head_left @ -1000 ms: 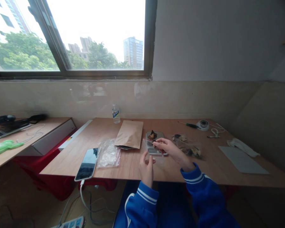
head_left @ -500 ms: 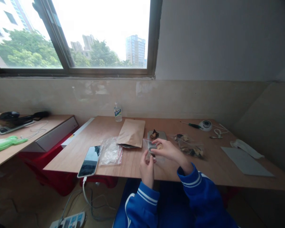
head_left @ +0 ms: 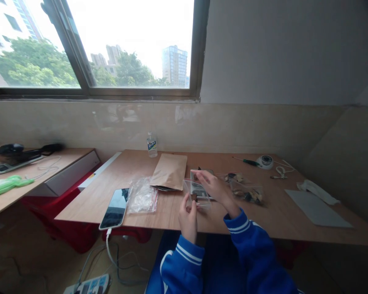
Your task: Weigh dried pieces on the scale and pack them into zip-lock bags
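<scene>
My left hand is closed on the lower left edge of a clear zip bag, which has a brown dried piece inside. Over a small flat scale reaches my right hand, its fingers stretched out to the left. Only the dark tip of a dried, mushroom-like piece shows behind those fingers, and the hand hides the rest. To the right lie two clear bags of dried pieces, a nearer bag and a farther bag.
Left of the hands are a brown paper pouch, a stack of clear bags and a phone on a cable. A bottle stands behind. On the right are a screwdriver, a white camera and a grey sheet.
My right hand has moved up and left from above the bag to the piece on the scale. The tan piece seen by its fingers no longer shows there. My left hand has barely shifted.
</scene>
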{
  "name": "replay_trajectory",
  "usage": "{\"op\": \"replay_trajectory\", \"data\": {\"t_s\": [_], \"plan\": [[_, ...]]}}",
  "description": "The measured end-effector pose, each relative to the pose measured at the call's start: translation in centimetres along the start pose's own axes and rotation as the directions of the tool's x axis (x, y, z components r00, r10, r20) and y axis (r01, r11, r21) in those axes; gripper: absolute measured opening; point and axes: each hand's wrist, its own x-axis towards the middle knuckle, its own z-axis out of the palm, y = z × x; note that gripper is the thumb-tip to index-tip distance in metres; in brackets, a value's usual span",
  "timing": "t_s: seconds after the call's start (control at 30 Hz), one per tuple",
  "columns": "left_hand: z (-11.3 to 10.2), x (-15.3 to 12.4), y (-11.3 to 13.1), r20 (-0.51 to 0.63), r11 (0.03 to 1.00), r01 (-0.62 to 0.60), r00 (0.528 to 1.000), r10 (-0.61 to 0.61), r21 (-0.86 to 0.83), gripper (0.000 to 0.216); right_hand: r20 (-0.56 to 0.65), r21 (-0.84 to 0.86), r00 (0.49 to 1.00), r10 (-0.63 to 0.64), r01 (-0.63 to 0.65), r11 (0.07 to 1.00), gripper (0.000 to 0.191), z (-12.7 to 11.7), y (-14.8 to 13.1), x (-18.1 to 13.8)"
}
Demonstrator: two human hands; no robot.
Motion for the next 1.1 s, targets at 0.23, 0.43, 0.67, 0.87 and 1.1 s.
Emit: {"op": "replay_trajectory", "data": {"t_s": [0.23,0.43,0.67,0.87,1.1], "plan": [[-0.4,0.1,0.4,0.015,1.0,0.006,1.0,-0.005,-0.005,0.06,0.009,-0.385,0.986,0.167,-0.151,0.91,0.05,3.1,10.0,3.8],[-0.6,0.3,0.4,0.022,1.0,0.002,1.0,-0.002,-0.013,0.059,0.023,-0.48,0.988,0.151,-0.121,0.869,0.036,4.6,12.1,3.8],[-0.6,0.3,0.4,0.021,1.0,0.007,1.0,-0.007,-0.012,0.058,-0.091,-0.467,0.996,0.019,-0.059,0.882,0.024,4.4,12.7,3.1],[-0.5,0.2,0.6,0.028,0.999,0.03,0.999,-0.029,-0.015,0.061,-0.307,-0.095,0.936,0.17,-0.208,0.974,0.03,3.3,10.1,3.0],[-0.1,0.0,0.7,0.019,0.999,0.043,0.999,-0.043,-0.016,0.062,0.302,0.729,0.91,0.283,-0.412,0.547,0.037,-1.3,0.4,0.7]]}}
